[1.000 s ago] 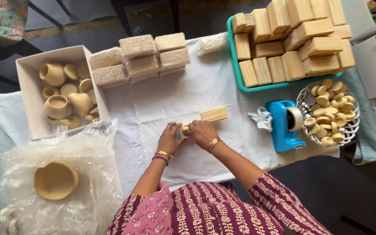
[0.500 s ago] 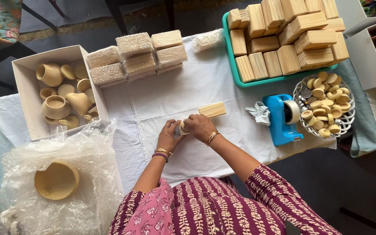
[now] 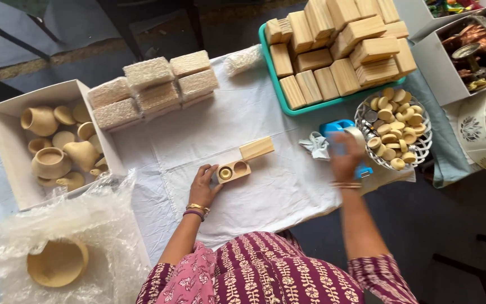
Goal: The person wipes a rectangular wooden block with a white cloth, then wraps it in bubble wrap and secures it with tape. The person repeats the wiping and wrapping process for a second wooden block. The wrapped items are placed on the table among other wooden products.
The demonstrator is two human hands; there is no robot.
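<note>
here, left hand [image 3: 203, 186] steadies the box [image 3: 233, 170], fingers open; right hand [image 3: 345, 159] – blurred, grip unclear – near the basket [image 3: 423, 147] – risk: snagging it, spilling discs [image 3: 392, 115].

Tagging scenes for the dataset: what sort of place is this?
Probably a small craft packing table: a tray of wooden blocks, a wire basket of small wooden discs, a box of clay pots, and bubble wrap on a white cloth.

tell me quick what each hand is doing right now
Left hand: open, fingers resting on the wooden box.
Right hand: blurred over the blue tape dispenser; grip cannot be told.
</note>
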